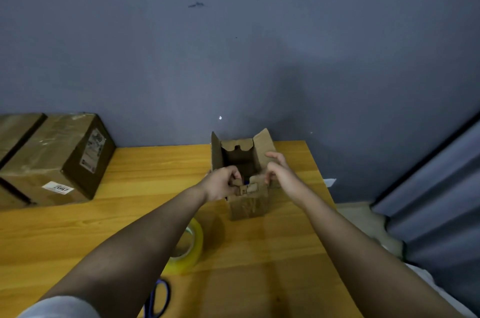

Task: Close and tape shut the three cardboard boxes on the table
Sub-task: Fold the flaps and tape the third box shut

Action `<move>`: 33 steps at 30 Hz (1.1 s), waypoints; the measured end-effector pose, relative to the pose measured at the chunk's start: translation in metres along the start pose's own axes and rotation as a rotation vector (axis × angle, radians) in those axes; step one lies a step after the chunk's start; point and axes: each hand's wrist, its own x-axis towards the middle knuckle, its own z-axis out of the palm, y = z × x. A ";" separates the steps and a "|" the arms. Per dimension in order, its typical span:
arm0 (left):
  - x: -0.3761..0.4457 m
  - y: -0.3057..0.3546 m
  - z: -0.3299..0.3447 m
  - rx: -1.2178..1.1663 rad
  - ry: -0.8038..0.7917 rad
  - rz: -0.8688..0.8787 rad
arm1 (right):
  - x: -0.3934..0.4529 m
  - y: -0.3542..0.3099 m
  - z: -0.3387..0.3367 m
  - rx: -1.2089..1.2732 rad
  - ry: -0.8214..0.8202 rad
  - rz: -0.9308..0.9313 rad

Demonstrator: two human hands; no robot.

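A small cardboard box (pixel 249 204) stands open near the back of the wooden table (pixel 272 265), its left, right and far flaps upright. My left hand (pixel 223 184) pinches the near flap at its left end. My right hand (pixel 279 171) grips the same flap and the box's right wall. Two larger brown boxes sit at the far left: one (pixel 54 159) with taped top and white labels, the other (pixel 13 130) cut off by the frame edge. A roll of clear yellowish tape (pixel 192 247) lies partly hidden under my left forearm.
Blue-handled scissors (pixel 159 299) lie near the table's front edge, partly under my left arm. A grey wall rises right behind the table. The table's right edge drops off beside a pale floor and a dark curtain or door (pixel 441 188).
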 end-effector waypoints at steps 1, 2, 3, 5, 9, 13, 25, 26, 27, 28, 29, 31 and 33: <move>0.000 0.000 0.000 -0.003 0.007 -0.005 | 0.001 0.002 -0.001 0.013 0.012 -0.003; 0.000 0.000 0.001 -0.008 0.011 -0.009 | 0.001 0.003 -0.002 0.018 0.013 -0.006; 0.000 0.000 0.001 -0.011 0.014 -0.010 | 0.001 0.003 -0.003 0.016 0.006 -0.008; 0.000 0.001 0.002 -0.016 0.020 -0.006 | -0.001 0.003 -0.003 0.014 -0.005 -0.018; 0.001 0.001 0.002 -0.013 0.013 0.003 | -0.002 0.006 -0.003 0.022 -0.008 -0.033; 0.001 0.008 0.001 0.002 0.021 -0.003 | -0.001 0.007 -0.001 0.027 -0.042 -0.041; 0.004 0.022 0.014 0.148 0.166 -0.054 | -0.010 -0.002 0.006 0.158 0.109 -0.128; 0.004 0.022 0.014 0.136 0.171 -0.056 | -0.012 0.000 0.008 0.167 0.138 -0.165; 0.003 0.022 0.014 0.128 0.174 -0.059 | -0.016 0.002 0.010 0.147 0.165 -0.194; 0.002 0.021 0.013 0.122 0.171 -0.057 | -0.020 0.005 0.013 0.119 0.185 -0.222; 0.002 0.020 0.012 0.111 0.159 -0.048 | -0.023 0.008 0.016 0.085 0.197 -0.245; 0.002 0.016 0.008 0.071 0.105 -0.020 | -0.028 0.013 0.021 0.051 0.189 -0.285; 0.004 0.010 0.005 0.030 0.057 -0.012 | -0.031 0.013 0.023 0.024 0.180 -0.319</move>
